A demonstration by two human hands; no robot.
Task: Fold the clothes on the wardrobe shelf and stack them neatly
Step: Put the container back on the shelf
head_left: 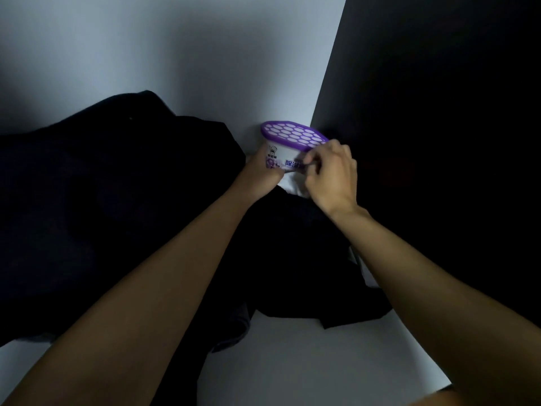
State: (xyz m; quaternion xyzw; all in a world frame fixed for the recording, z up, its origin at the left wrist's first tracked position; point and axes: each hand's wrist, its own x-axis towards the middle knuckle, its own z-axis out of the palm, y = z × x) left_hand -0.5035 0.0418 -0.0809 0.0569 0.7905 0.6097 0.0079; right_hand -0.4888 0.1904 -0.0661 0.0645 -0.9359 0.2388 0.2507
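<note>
Head view. Curled round the white tub [282,155] at the back corner: left hand [263,172] on its near-left side, right hand [333,177] on its right. Heaped beside and before it on the white shelf [292,370]: dark clothes [117,206].

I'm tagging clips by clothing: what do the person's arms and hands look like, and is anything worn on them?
Both forearms are bare, with no sleeves in view. The left hand and right hand wear no gloves, and no watch, bracelet or ring shows on the sides visible.
</note>
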